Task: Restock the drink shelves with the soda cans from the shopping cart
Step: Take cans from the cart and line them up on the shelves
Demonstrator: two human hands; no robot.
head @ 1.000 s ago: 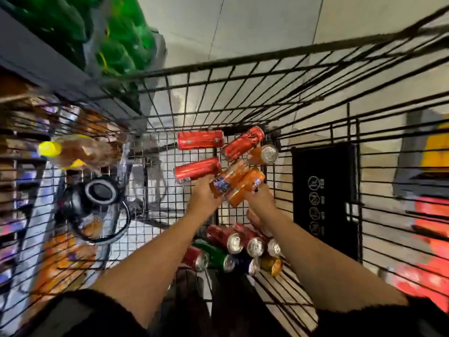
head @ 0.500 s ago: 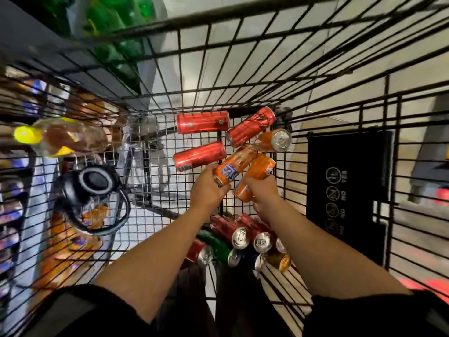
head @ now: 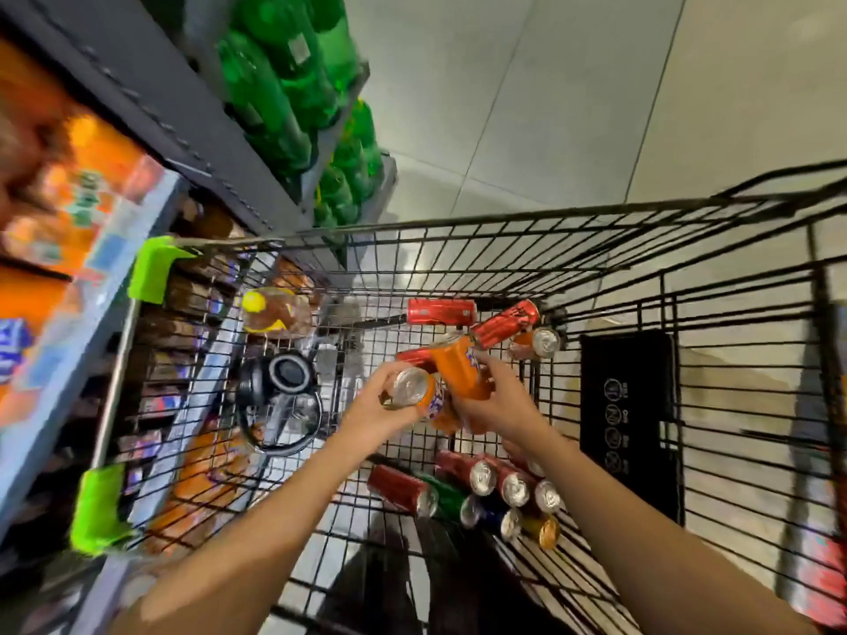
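Our left hand (head: pixel 380 412) is closed around 1 orange soda can (head: pixel 415 392), its silver top turned toward us. Our right hand (head: pixel 497 405) is clamped on a second orange can (head: pixel 458 366), and the 2 cans touch each other above the cart floor. Just behind them, 3 red cans (head: pixel 442 311) and 1 more orange can (head: pixel 536 343) lie at the far end of the black wire shopping cart (head: pixel 596 249). Nearer to us, a group of red, green, blue and gold cans (head: pixel 486 492) lies on the cart floor. Black headphones (head: pixel 284 391) rest in the cart on the left. The drink shelves (head: pixel 151 112) stand beside the cart on the left, with green bottles (head: pixel 293 84).
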